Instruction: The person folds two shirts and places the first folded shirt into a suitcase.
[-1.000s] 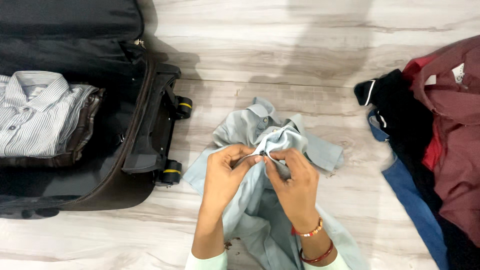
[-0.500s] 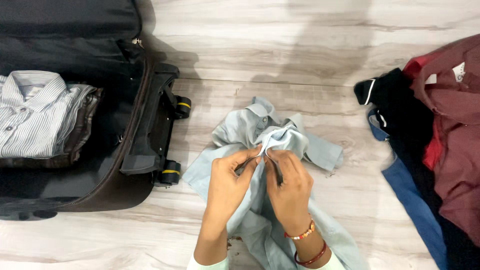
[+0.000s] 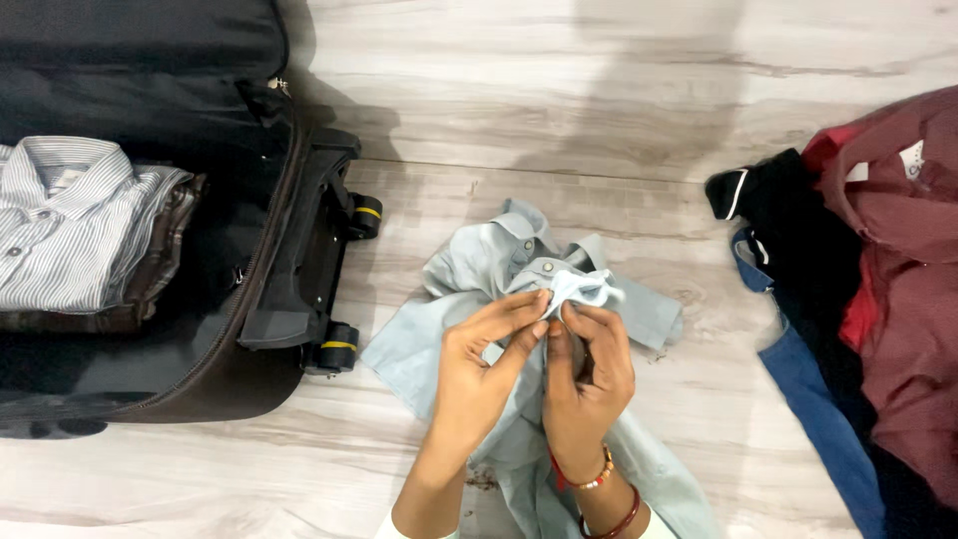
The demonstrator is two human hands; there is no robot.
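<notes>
Here we had both hands on the pale blue shirt (image 3: 469, 299), which lay crumpled on the wooden floor (image 3: 619, 110) just below the middle of the view. Our left hand (image 3: 477, 364) and right hand (image 3: 587, 371) met at the shirt's top edge, fingertips pinching a small fold of cloth near the collar and its button, the hands touching each other. We judged the shirt light, soft and limp: it would sag wherever we let go, so the collar or the shoulder seams looked the best places to take hold. At nine o'clock stood the open black suitcase (image 3: 200, 90) with a folded striped shirt (image 3: 70, 220) inside. At three o'clock, well apart, lay a heap of clothes (image 3: 888, 279), dark red, black and blue.
</notes>
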